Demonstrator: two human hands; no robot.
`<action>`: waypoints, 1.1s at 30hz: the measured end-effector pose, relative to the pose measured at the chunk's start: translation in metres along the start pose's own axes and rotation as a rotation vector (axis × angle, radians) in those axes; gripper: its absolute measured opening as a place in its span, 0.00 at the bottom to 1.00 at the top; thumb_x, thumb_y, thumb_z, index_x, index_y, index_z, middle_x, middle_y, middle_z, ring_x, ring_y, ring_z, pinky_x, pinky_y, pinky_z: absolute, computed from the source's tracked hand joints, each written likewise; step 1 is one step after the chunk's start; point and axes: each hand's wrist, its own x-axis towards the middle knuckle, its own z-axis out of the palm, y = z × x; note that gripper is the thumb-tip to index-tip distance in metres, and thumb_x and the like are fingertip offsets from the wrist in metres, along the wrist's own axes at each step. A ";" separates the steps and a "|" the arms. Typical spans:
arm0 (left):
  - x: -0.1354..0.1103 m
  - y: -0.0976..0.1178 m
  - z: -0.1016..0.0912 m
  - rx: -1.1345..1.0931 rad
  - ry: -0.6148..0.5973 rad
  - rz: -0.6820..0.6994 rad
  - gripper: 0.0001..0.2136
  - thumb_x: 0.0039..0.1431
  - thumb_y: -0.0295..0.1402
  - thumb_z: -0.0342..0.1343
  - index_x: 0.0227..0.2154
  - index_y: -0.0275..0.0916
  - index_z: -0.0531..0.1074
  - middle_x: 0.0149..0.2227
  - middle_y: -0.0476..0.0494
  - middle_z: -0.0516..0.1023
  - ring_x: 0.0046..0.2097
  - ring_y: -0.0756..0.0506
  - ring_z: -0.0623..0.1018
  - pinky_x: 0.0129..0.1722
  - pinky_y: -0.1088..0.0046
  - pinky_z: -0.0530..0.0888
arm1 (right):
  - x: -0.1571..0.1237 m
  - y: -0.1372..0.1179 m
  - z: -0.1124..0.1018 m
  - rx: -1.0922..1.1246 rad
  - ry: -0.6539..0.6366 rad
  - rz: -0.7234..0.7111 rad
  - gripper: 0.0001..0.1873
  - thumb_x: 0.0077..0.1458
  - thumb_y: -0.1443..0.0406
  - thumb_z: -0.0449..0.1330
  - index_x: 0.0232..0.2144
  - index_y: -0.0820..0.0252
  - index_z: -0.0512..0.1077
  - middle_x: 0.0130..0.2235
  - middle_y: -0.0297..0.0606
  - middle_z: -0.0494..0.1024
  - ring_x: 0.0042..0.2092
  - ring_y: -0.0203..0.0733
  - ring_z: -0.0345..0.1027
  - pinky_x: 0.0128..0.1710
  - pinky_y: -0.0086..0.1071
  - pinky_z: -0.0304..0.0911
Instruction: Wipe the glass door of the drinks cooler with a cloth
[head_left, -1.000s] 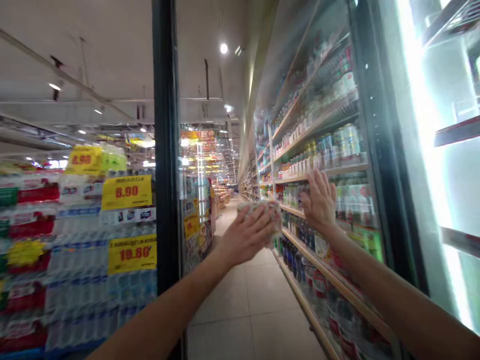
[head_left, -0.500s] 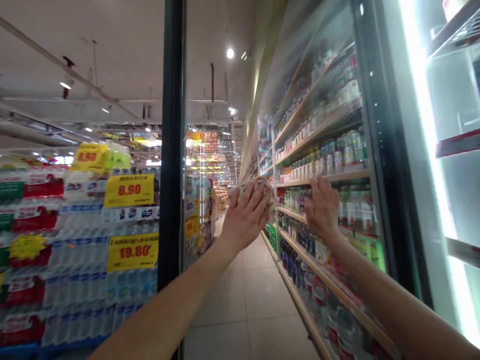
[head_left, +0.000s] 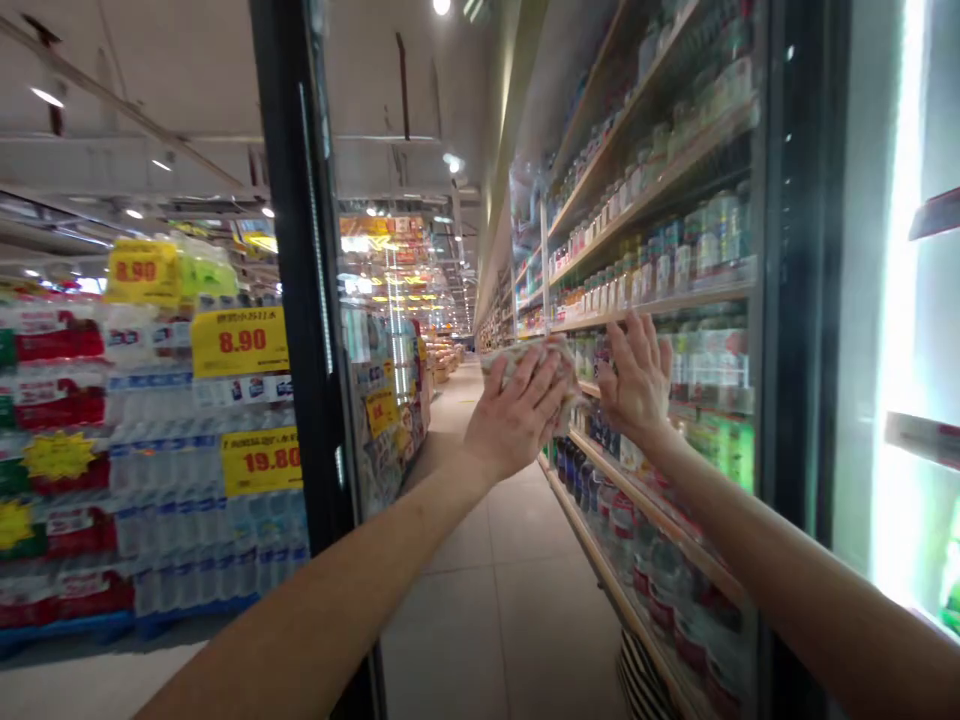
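Observation:
My left hand point(head_left: 517, 410) lies with its fingers over a crumpled, light patterned cloth point(head_left: 574, 385), pressing it to the glass pane point(head_left: 420, 90) of a dark-framed cooler door. To its right, my right hand point(head_left: 637, 380) is open, fingers stretched up and thumb apart, with nothing in it. It is at the pane or close to it; whether it touches I cannot tell. The door's black frame point(head_left: 300, 300) runs upright left of both hands, and bottles on shelves point(head_left: 660, 265) show in the glass beyond my right hand.
At the left stand stacked packs of bottled water point(head_left: 165, 480) with yellow price signs point(head_left: 240, 341). A lit cooler interior point(head_left: 892, 330) is at the far right. A tiled aisle floor point(head_left: 457, 610) shows through the glass. Black-and-white striped fabric point(head_left: 641, 675) appears low down.
My left hand and the cloth have moved slightly right, closer to my right hand. The view has tilted down a little, and the door frame's left side leans more.

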 end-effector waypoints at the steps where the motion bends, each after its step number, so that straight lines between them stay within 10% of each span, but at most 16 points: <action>1: -0.002 0.002 0.000 -0.020 -0.025 0.069 0.21 0.61 0.38 0.43 0.57 0.41 0.58 0.62 0.44 0.56 0.64 0.41 0.53 0.62 0.53 0.46 | 0.000 0.000 0.000 0.001 -0.017 0.006 0.27 0.58 0.59 0.44 0.59 0.59 0.56 0.62 0.47 0.54 0.64 0.48 0.42 0.59 0.52 0.42; 7: 0.004 -0.005 -0.002 -0.065 -0.064 -0.151 0.23 0.61 0.40 0.42 0.58 0.42 0.56 0.63 0.42 0.53 0.65 0.39 0.49 0.62 0.51 0.43 | -0.001 0.000 -0.004 -0.032 -0.137 0.061 0.29 0.57 0.59 0.42 0.61 0.60 0.53 0.64 0.44 0.50 0.65 0.48 0.37 0.60 0.52 0.39; 13: -0.023 0.011 0.002 -0.123 -0.134 0.277 0.22 0.62 0.36 0.41 0.59 0.39 0.54 0.62 0.44 0.55 0.64 0.42 0.52 0.63 0.53 0.43 | -0.002 -0.001 -0.005 -0.053 -0.145 0.045 0.30 0.57 0.59 0.41 0.61 0.59 0.52 0.64 0.43 0.50 0.65 0.47 0.37 0.60 0.51 0.40; 19: -0.001 -0.014 -0.005 -0.163 -0.083 -0.165 0.23 0.63 0.39 0.38 0.60 0.40 0.51 0.65 0.43 0.46 0.65 0.40 0.43 0.62 0.48 0.37 | -0.002 0.002 -0.007 -0.062 -0.172 0.036 0.29 0.59 0.59 0.41 0.62 0.60 0.50 0.64 0.42 0.48 0.66 0.46 0.35 0.61 0.50 0.39; 24: -0.004 0.011 0.000 -0.337 -0.231 0.108 0.21 0.64 0.37 0.36 0.59 0.40 0.54 0.63 0.46 0.53 0.65 0.43 0.48 0.63 0.52 0.43 | -0.001 0.019 -0.016 -0.085 -0.277 -0.116 0.28 0.61 0.59 0.38 0.62 0.61 0.48 0.65 0.40 0.47 0.66 0.44 0.32 0.61 0.48 0.39; 30: 0.019 0.001 -0.002 -0.199 -0.101 -0.123 0.24 0.64 0.40 0.33 0.58 0.34 0.53 0.64 0.41 0.50 0.64 0.37 0.45 0.59 0.46 0.39 | -0.006 0.032 -0.015 -0.092 -0.217 -0.187 0.27 0.62 0.61 0.36 0.61 0.65 0.49 0.64 0.42 0.49 0.65 0.44 0.35 0.61 0.48 0.36; 33: -0.007 0.025 0.001 -0.185 -0.139 0.008 0.23 0.62 0.36 0.39 0.59 0.38 0.53 0.64 0.43 0.52 0.65 0.39 0.47 0.62 0.49 0.43 | -0.009 0.031 -0.013 -0.082 -0.200 -0.124 0.28 0.61 0.62 0.36 0.62 0.60 0.47 0.64 0.39 0.50 0.65 0.43 0.37 0.62 0.47 0.36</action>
